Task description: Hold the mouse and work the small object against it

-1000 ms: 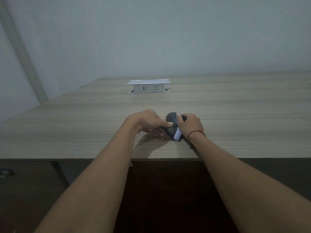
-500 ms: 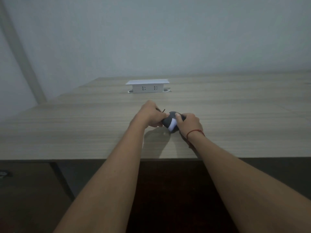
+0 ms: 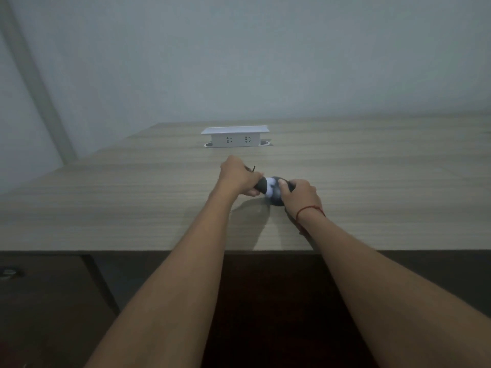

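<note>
The left hand [image 3: 237,174] has slid away from the near edge, drawing the dark bundle [image 3: 271,191] longer. It lies left to right on the wooden table [image 3: 372,197], white band mid-length. Left fingers grip one end, the right hand [image 3: 301,194] clasps the other. A white socket box [image 3: 235,136] stands behind, before a pale wall [image 3: 265,62].

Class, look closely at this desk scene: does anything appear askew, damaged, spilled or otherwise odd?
Nothing stands out. Both hands, left hand and right hand, grip a dark rounded object with a white band on the wooden desk. The white socket box sits square and upright.
</note>
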